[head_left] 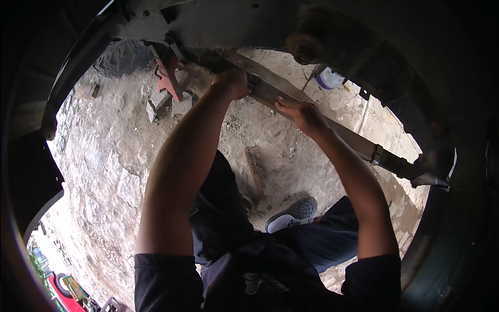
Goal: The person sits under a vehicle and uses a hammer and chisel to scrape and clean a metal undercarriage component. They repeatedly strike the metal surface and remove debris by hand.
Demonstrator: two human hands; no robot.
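A long, flat metal leaf spring (353, 139) slants under the dark vehicle, from the upper middle down to the right. My left hand (232, 84) is closed at its upper part, beside a metal clip; some of the fingers are hidden. Further right along the spring, my right hand (306, 117) holds its near edge, a couple of fingers lying along the metal and the rest out of sight. Another clip (377, 154) wraps the spring near its right end.
A red metal stand (167, 80) rises by grey blocks (156, 104) and a tire (125, 58). Behind the spring is a white bucket (328, 78). Wood pieces lie on the rough ground, one (253, 171) near my grey shoe (296, 210). Dark vehicle body parts (223, 26) hang overhead.
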